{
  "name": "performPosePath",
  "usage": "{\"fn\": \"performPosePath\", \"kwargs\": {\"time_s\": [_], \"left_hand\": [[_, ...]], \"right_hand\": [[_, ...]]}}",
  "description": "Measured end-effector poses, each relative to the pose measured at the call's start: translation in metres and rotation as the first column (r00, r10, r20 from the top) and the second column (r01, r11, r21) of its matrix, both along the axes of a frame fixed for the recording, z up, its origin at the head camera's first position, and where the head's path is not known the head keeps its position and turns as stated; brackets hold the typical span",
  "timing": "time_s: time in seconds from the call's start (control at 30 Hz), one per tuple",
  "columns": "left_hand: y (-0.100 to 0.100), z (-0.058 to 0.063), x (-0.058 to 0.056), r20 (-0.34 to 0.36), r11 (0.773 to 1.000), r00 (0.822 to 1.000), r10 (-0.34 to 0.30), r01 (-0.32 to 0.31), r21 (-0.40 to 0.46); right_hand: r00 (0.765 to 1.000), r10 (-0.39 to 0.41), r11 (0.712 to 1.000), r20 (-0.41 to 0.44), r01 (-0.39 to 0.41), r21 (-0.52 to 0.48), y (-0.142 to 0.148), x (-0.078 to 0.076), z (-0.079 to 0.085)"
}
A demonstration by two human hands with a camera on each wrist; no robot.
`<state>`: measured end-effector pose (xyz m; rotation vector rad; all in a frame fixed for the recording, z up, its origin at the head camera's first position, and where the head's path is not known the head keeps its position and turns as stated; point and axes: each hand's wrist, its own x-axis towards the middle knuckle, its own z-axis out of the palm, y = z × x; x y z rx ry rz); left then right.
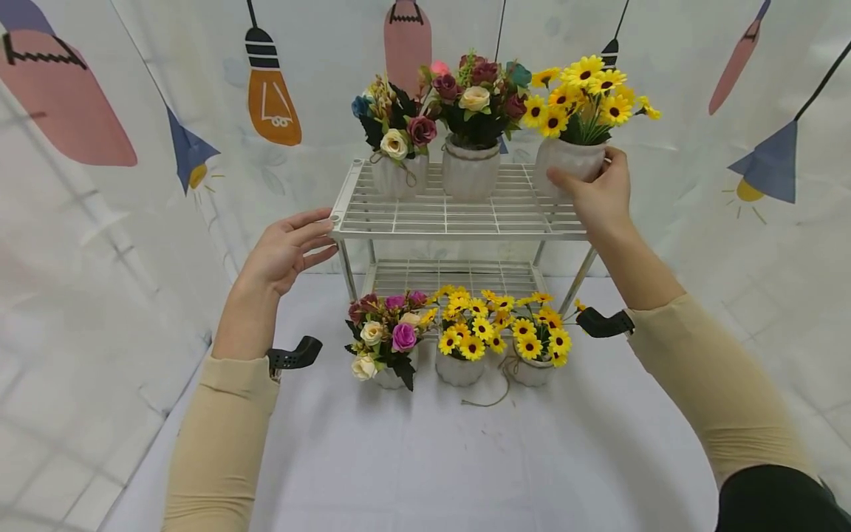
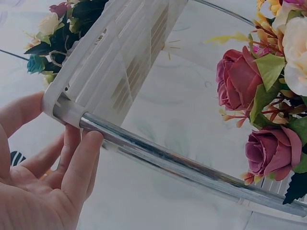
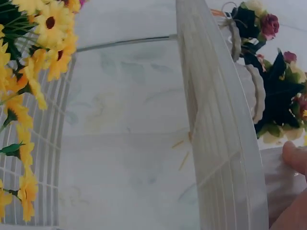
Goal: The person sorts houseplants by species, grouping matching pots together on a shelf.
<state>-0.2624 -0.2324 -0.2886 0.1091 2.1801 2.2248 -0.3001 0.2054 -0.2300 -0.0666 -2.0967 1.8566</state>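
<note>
My right hand (image 1: 606, 193) grips a white pot (image 1: 565, 157) of yellow daisy-like flowers at the right end of the top tier, with the thumb in front and fingers at its side. The right wrist view catches only part of that hand (image 3: 293, 191) beside the pot. My left hand (image 1: 284, 247) touches the front left corner of the white wire shelf (image 1: 459, 218). Its fairly straight fingers rest at the plastic corner and the metal post (image 2: 158, 153). Two white pots, one of mixed roses (image 1: 399, 174) and one of darker roses (image 1: 470, 170), stand left of the held pot.
Before the lower tier (image 1: 459, 275), a pot of purple and cream roses (image 1: 402, 336) and two pots of yellow flowers (image 1: 459, 369) (image 1: 534, 372) stand in a row. Loose twine (image 1: 492, 403) trails onto the white tablecloth (image 1: 425, 458). A patterned curtain (image 1: 319, 96) hangs behind.
</note>
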Motion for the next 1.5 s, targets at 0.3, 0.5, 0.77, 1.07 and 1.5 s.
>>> {"fn": "performPosePath", "kwargs": {"time_s": [0.3,0.5,0.77,1.07,1.5], "left_hand": [[0.000,-0.003,0.000,0.010,1.000,1.000,-0.002,0.002,0.019],[0.000,-0.004,0.001,0.019,1.000,1.000,-0.005,0.004,0.026],[-0.001,-0.002,0.002,0.013,1.000,1.000,0.002,-0.003,0.021],[-0.002,-0.001,0.001,0.008,0.999,1.000,0.001,-0.001,0.033],[0.001,-0.001,0.000,-0.001,1.000,1.000,-0.003,0.003,0.013]], "right_hand": [[0.992,0.008,0.996,0.122,-0.019,0.089,-0.007,-0.019,-0.004],[0.990,0.005,0.993,0.144,-0.022,0.115,-0.009,-0.028,-0.008],[0.986,0.017,0.957,0.168,-0.065,0.281,-0.006,-0.028,-0.007],[0.980,0.055,0.939,0.191,-0.116,0.323,0.000,-0.008,-0.002],[0.995,0.062,0.988,-0.081,-0.050,0.143,0.021,0.040,-0.015]]}}
